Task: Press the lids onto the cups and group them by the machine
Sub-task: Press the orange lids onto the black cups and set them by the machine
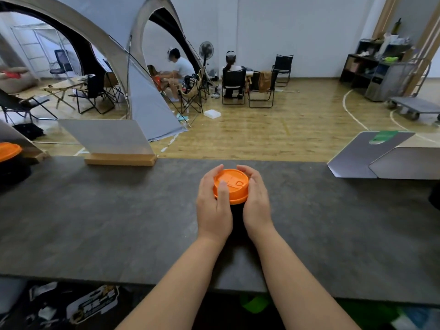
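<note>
Two hands, left hand (214,206) and right hand (257,203), curl round a round orange plastic lid (232,184) atop a black cup (237,213) mid-way across the grey counter (95,210), each grip closed on the lid's rim.

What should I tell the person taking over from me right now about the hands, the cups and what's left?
Left hand and right hand: both cupped round the orange lid, left thumb on top.
The lid sits on a black cup mid-counter; full seal cannot be confirmed.
A second orange-lidded cup stands at the far left edge.
Left: finish pressing, then group the cups by the machine.
</note>
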Tool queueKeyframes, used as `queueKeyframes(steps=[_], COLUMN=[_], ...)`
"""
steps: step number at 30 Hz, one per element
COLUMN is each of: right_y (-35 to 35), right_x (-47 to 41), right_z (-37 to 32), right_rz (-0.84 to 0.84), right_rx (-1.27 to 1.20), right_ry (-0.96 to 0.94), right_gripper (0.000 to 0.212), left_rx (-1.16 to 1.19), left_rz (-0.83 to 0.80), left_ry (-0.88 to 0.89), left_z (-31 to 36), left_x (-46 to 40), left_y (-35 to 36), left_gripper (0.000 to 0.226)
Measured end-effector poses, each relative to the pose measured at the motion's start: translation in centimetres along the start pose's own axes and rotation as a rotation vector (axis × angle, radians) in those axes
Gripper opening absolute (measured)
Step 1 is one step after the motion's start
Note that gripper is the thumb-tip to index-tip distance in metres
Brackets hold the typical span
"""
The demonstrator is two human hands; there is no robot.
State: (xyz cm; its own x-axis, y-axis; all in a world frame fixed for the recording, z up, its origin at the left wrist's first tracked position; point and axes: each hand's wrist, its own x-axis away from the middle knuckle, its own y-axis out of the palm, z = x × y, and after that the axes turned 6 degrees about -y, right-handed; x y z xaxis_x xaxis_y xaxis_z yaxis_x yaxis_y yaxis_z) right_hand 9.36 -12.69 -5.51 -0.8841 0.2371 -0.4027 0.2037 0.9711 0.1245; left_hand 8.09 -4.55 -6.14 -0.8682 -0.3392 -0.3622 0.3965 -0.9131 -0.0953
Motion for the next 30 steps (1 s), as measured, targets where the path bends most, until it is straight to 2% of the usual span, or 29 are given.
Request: queueKeyframes(steps=[8, 15, 24, 27, 30], right_y=[-0.3, -0.5, 0.1, 0.0, -0.2], right_x=[0.1, -0.1, 0.7, 0.9, 1.1], right_z=[-0.2, -0.1, -0.8, -0.4, -0.6], right_rz=[-0.015, -0.02, 0.03, 0.003, -0.035], right_rx=[-0.097, -0.061, -0.103, 0.004, 0.07], right_ry=[0.055, 0.065, 0.023, 0.017, 0.021], right_gripper=[0.034, 0.036, 0.028, 0.031, 0.044], left_rx=[-0.016, 0.004, -0.044, -0.042, -0.072], left_rz=[0.015, -0.01, 0.13, 0.083, 0.011], left_ry=[0.011, -0.05, -0.009, -0.005, -0.012], left_z=[0.0, 0.3, -0.1, 0.1, 0.3], left_x=[-0.3, -0.2, 0.1, 0.2, 0.4], left_y=[0.5, 0.5, 0.1, -0.1, -0.2], left_gripper=[0.037, 0.045, 0.027, 0.044, 0.054])
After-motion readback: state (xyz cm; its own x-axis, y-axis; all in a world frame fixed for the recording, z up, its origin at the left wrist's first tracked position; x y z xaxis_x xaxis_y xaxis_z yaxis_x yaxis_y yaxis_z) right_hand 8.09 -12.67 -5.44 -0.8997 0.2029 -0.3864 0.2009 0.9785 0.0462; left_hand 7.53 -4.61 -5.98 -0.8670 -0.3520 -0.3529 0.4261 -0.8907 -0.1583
